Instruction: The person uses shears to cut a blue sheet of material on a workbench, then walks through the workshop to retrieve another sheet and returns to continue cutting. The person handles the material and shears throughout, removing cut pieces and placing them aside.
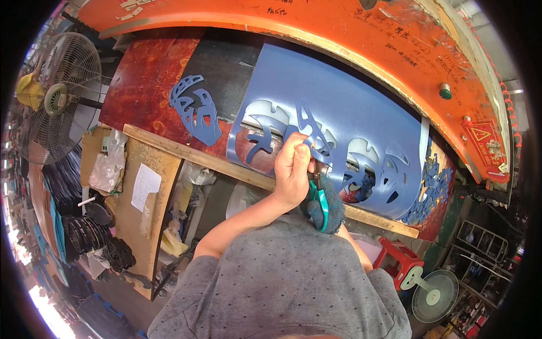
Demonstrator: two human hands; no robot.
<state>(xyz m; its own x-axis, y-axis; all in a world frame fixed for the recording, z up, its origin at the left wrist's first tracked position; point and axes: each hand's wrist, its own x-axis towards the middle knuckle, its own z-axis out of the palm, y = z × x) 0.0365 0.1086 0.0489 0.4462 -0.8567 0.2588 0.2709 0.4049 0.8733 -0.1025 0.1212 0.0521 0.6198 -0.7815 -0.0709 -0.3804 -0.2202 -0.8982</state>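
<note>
A large blue sheet [339, 107] with leaf-shaped cut-outs lies curved on the press bed. My left hand [292, 169] is bare and pinches a thin blue strip [312, 131] of a cut-out at the sheet's near edge. My right hand [332, 206] wears a dark knitted glove and grips scissors with teal handles [320, 204], just right of and below my left hand. The scissor blades are hidden behind my left hand. A loose blue leaf-shaped piece [196, 108] lies to the left on the red and black surface.
An orange machine arch [316, 25] with a green button curves overhead. A wooden rail [192, 153] edges the bench. A wooden side table [132, 195] holds a paper and bags. Fans stand at far left [59, 96] and lower right [435, 294], beside a red stool [398, 257]. Dark stacked pieces [90, 234] lie left.
</note>
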